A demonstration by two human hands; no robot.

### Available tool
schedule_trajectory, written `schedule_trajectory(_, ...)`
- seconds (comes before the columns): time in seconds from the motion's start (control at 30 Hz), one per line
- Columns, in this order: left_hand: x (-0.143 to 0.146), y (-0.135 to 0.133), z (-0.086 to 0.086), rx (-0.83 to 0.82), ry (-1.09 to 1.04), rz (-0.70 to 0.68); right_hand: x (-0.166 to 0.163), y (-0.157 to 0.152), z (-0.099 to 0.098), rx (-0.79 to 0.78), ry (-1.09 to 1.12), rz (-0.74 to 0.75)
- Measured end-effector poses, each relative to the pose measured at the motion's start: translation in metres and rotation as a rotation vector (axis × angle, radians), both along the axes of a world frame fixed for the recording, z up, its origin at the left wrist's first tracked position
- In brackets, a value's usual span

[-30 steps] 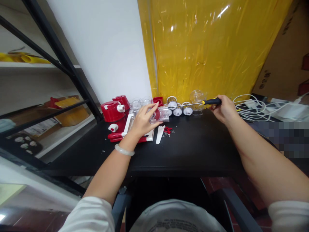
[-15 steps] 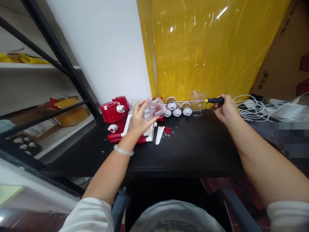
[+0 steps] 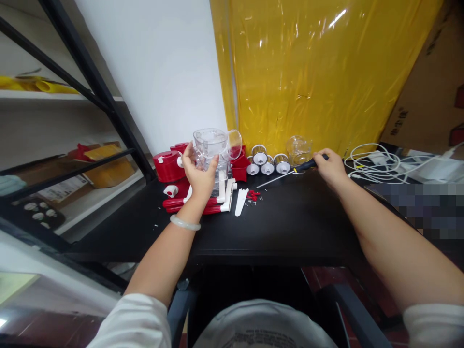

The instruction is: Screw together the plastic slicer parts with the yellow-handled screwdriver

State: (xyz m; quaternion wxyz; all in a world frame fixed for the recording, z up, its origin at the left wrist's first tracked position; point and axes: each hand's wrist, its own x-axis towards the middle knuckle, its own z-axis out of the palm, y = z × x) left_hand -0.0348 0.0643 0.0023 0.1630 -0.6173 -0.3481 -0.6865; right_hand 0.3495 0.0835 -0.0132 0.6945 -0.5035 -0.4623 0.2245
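Observation:
My left hand (image 3: 199,175) is closed round a clear plastic housing (image 3: 213,144) and holds it up above the red and white parts (image 3: 203,203) on the black table (image 3: 282,227). My right hand (image 3: 328,166) grips the black and yellow handle of a screwdriver (image 3: 286,175); its shaft slants down to the left with the tip at the tabletop. Three small metal-and-white drum pieces (image 3: 267,162) stand in a row at the back. A clear cup (image 3: 299,150) sits beside them.
A red lid-shaped part (image 3: 167,166) and a white flat piece (image 3: 240,201) lie near small red bits. White cables (image 3: 377,162) are coiled at the right. Yellow plastic sheet (image 3: 308,72) hangs behind. A black metal shelf frame (image 3: 90,87) stands at the left.
My left hand has lifted the clear housing off the table and turned it upright. My right hand has lowered the screwdriver from level to slanting down onto the table.

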Motion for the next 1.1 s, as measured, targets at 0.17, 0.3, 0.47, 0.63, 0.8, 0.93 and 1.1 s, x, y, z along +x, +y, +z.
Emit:
schedule_trajectory(0.17,0.007,-0.003,0.001,-0.007,-0.085,-0.071,0.003,0.004,0.002,-0.002,0.059,-0.038)
schedule_trajectory(0.3,0.009,-0.013,0.007,-0.015,-0.057,-0.034,0.005,0.008,-0.001,0.047,0.144,-0.011)
schedule_trajectory(0.47,0.009,-0.026,0.016,0.095,0.223,0.082,0.005,0.012,-0.004,0.065,0.187,0.019)
schedule_trajectory(0.63,0.011,-0.028,0.016,0.072,0.431,0.066,0.018,0.016,0.004,0.083,0.455,-0.051)
schedule_trajectory(0.8,0.012,-0.029,0.013,0.043,0.533,0.055,0.036,0.015,0.010,0.087,0.623,0.012)
schedule_trajectory(0.93,0.016,-0.034,0.012,-0.004,0.576,0.036,0.034,0.014,0.009,0.108,0.640,0.016)
schedule_trajectory(1.1,0.020,-0.037,0.012,-0.023,0.584,0.023,0.026,0.014,0.009,0.135,0.559,0.007)
